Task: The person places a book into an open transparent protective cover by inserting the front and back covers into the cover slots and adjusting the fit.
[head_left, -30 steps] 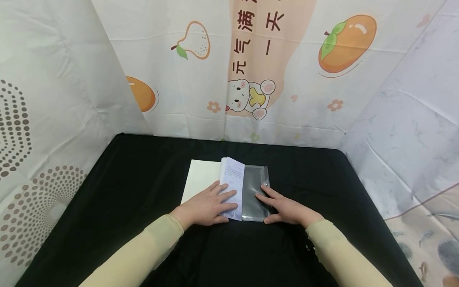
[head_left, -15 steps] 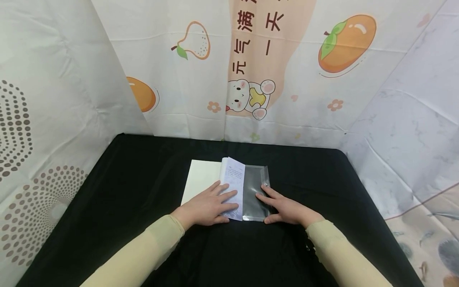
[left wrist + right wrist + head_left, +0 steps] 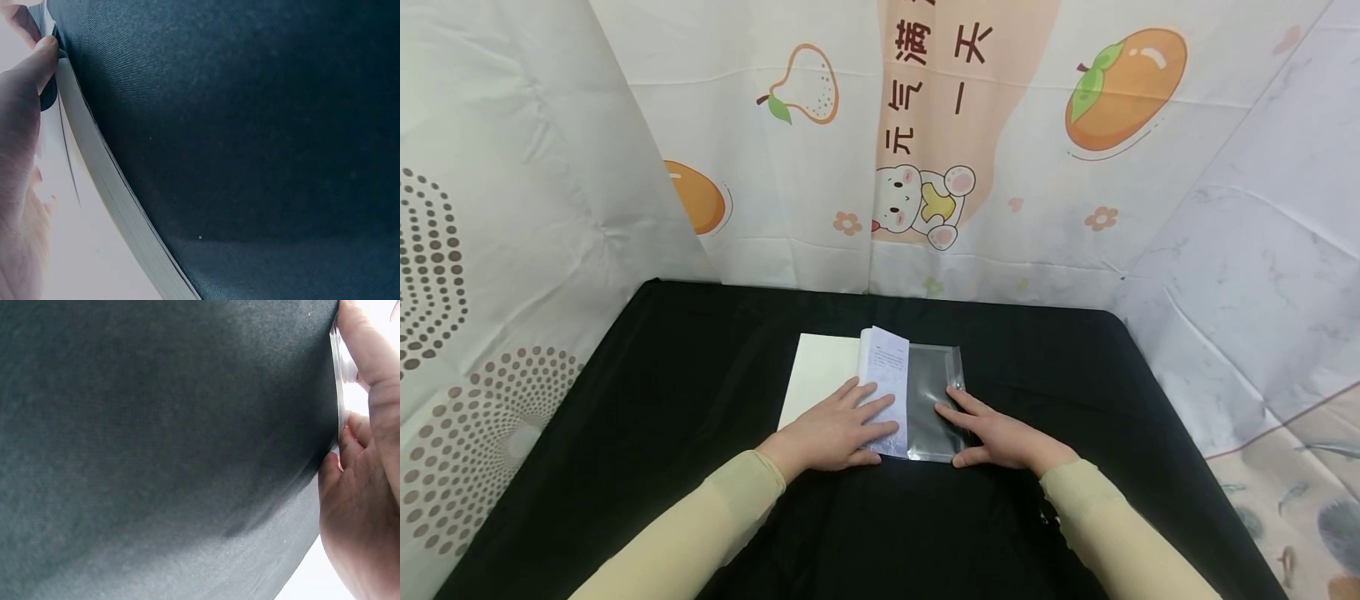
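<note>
An open book lies on the black cloth, with a blank off-white page [image 3: 822, 371] on its left and a narrow printed lilac leaf [image 3: 889, 358] in the middle. To the right of that leaf extends a clear plastic cover [image 3: 928, 417], dark where the cloth shows through. My left hand [image 3: 838, 425] presses flat on the book, fingers spread across the printed leaf. My right hand [image 3: 1000, 433] rests its spread fingertips on the plastic's right border. The left wrist view has the thick page edge [image 3: 119, 187] beside my thumb; the right wrist view has the thin plastic edge [image 3: 338, 375] under my fingers.
A black cloth [image 3: 722, 375] covers the table. White curtains with printed fruit and a cartoon bear [image 3: 917, 204] hang along the far edge, and further sheets hang at the left [image 3: 520, 250] and right [image 3: 1255, 250].
The printed leaf's top has shifted very slightly left. Both hands stay in place.
</note>
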{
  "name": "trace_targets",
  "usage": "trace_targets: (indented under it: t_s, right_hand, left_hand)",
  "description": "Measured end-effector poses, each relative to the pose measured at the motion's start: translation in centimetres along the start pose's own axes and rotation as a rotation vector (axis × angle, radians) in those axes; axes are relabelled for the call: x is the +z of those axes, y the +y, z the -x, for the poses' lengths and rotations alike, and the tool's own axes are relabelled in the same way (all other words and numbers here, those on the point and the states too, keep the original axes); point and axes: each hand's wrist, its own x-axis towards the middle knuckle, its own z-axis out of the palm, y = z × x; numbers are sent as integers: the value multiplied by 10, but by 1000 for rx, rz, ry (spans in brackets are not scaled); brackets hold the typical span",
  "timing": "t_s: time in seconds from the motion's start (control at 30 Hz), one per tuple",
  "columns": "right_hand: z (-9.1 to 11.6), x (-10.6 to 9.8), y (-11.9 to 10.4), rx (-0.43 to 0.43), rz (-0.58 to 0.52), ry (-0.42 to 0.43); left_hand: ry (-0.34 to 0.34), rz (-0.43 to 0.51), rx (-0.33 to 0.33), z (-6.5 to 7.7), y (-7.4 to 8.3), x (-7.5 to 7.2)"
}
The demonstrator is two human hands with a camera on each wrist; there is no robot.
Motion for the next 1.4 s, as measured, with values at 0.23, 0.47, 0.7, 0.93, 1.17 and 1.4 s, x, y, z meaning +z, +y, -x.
trace_targets:
  t_s: [0.23, 0.47, 0.7, 0.93, 1.17, 1.4]
  right_hand:
    - [0, 1, 0, -5, 4, 1]
    - [1, 1, 0, -5, -8, 1]
    - [0, 1, 1, -11, -5, 4]
    - [0, 1, 2, -12, -4, 6]
    - [1, 1, 2, -10, 0, 9]
    - [1, 1, 2, -2, -12, -1]
  left_hand:
    - [-7, 10, -20, -2, 1, 1]
    - [-5, 7, -32, -3, 1, 2]
    - [-5, 6, -41, -4, 2, 1]
    - [3, 20, -50, -4, 2, 2]
    - [19, 43, -66, -5, 2, 2]
    - [24, 47, -91, -9, 3, 1]
